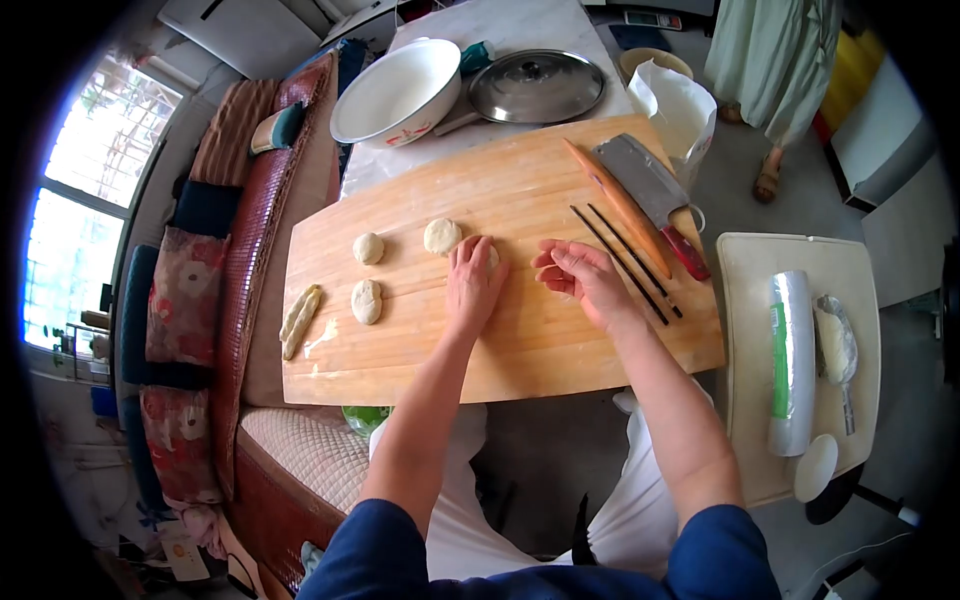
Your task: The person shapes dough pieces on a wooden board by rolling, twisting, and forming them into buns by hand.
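My left hand (475,285) rests palm down on the wooden board (400,350), fingers curved over a ball of dough (493,258). Only the edge of that ball shows beside the fingers. To the right, my right hand (585,275) is raised above the board with loosely bent fingers and nothing visible in it. A flattened dough round (442,236) lies just beyond my left hand. Further left are a small dough ball (368,248), another dough piece (366,302) and a long dough strip (300,322).
Black chopsticks (625,262), a wooden rolling pin (620,208) and a cleaver (640,180) lie at the board's right. Behind stand a white basin (398,92) and a metal lid (537,88). A stool (745,350) holds a plastic-wrap roll (790,360). Another person's skirt (775,65) shows upper right.
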A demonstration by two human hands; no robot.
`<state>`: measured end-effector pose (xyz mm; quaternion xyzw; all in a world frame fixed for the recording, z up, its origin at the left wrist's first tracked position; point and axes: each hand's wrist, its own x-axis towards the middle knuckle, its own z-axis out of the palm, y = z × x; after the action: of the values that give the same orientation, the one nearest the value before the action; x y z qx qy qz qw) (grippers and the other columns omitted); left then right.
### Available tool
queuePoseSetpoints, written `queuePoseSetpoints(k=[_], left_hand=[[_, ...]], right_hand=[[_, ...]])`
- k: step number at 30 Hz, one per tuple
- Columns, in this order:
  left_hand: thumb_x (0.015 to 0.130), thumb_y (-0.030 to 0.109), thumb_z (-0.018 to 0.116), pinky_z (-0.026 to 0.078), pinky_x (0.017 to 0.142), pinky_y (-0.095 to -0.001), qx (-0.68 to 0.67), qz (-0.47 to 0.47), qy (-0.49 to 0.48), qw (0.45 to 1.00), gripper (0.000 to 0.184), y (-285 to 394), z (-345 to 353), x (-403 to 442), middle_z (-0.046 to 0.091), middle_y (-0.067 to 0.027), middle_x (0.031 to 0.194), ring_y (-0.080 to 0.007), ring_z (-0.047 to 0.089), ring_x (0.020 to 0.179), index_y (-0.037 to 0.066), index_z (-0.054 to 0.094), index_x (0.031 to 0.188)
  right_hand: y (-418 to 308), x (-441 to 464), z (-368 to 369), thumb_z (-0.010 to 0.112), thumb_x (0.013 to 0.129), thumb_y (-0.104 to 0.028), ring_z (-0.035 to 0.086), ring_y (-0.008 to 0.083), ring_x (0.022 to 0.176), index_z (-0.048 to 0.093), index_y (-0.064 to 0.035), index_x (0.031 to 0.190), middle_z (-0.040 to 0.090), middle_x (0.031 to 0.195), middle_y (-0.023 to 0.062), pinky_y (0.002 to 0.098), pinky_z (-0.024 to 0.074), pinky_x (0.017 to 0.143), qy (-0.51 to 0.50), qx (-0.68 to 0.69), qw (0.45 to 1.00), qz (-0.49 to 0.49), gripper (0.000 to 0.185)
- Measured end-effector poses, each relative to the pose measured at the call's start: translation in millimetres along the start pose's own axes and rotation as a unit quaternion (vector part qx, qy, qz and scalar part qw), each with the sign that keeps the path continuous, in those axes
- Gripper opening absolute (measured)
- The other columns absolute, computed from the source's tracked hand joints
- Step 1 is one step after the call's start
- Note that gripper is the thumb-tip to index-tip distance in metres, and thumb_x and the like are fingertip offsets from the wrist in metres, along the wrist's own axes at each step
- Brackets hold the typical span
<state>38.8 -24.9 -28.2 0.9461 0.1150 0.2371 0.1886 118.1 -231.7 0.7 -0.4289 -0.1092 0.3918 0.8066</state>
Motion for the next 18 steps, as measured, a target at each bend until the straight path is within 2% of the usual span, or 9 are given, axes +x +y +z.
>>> queuePoseSetpoints(k=[5,9,12,15,18], left_hand=[[0.081,0.019,0.071,0.044,0.103,-0.0452,-0.025,0.086,-0.061,0.994,0.044,31.6,21.3,2.2,0.055,-0.0146,0.131,-0.0366,0.049,0.124,0.009,0.061,0.123],[0.081,0.021,0.071,0.042,0.104,-0.047,0.003,0.15,-0.097,0.984,0.05,36.9,-12.0,-34.5,0.055,-0.0132,0.132,-0.0348,0.05,0.122,0.009,0.058,0.127],[0.081,0.02,0.071,0.04,0.107,-0.0465,0.065,0.05,-0.043,0.996,0.051,-17.8,-28.5,-56.3,0.053,-0.0164,0.133,-0.0384,0.047,0.125,0.011,0.057,0.128],[0.082,0.023,0.072,0.042,0.104,-0.0458,0.096,-0.146,0.022,0.984,0.048,-40.6,-34.8,-50.5,0.052,-0.0156,0.134,-0.0364,0.047,0.124,0.01,0.059,0.126],[0.084,0.024,0.071,0.043,0.102,-0.0453,0.073,-0.069,-0.031,0.994,0.045,-14.9,-8.0,-38.6,0.053,-0.0151,0.132,-0.035,0.048,0.123,0.009,0.06,0.125]], right_hand=[[0.9,1.9,-3.6,0.063,0.097,-0.026,0.068,0.0133,0.09,0.063,-0.0035,0.123,0.071,0.104,0.0069,0.0279,0.0523,0.083,0.006,0.006,1.0,-0.015,0.034],[-1.0,0.3,-5.9,0.063,0.097,-0.027,0.068,0.0127,0.09,0.064,-0.0039,0.123,0.071,0.103,0.0063,0.0278,0.0523,0.082,0.009,0.008,1.0,-0.019,0.034],[-5.6,-3.9,-6.8,0.063,0.097,-0.027,0.067,0.0123,0.09,0.063,-0.0037,0.122,0.071,0.104,0.006,0.0277,0.0523,0.083,0.007,-0.003,1.0,-0.012,0.034],[-4.2,-5.0,-5.8,0.063,0.097,-0.027,0.067,0.0123,0.089,0.063,-0.0038,0.122,0.07,0.104,0.006,0.0273,0.0521,0.082,0.011,-0.001,1.0,0.0,0.034],[-2.7,-0.8,-4.8,0.063,0.098,-0.026,0.067,0.0125,0.09,0.063,-0.0036,0.123,0.07,0.104,0.0062,0.0269,0.0517,0.082,0.002,0.004,1.0,-0.006,0.034]])
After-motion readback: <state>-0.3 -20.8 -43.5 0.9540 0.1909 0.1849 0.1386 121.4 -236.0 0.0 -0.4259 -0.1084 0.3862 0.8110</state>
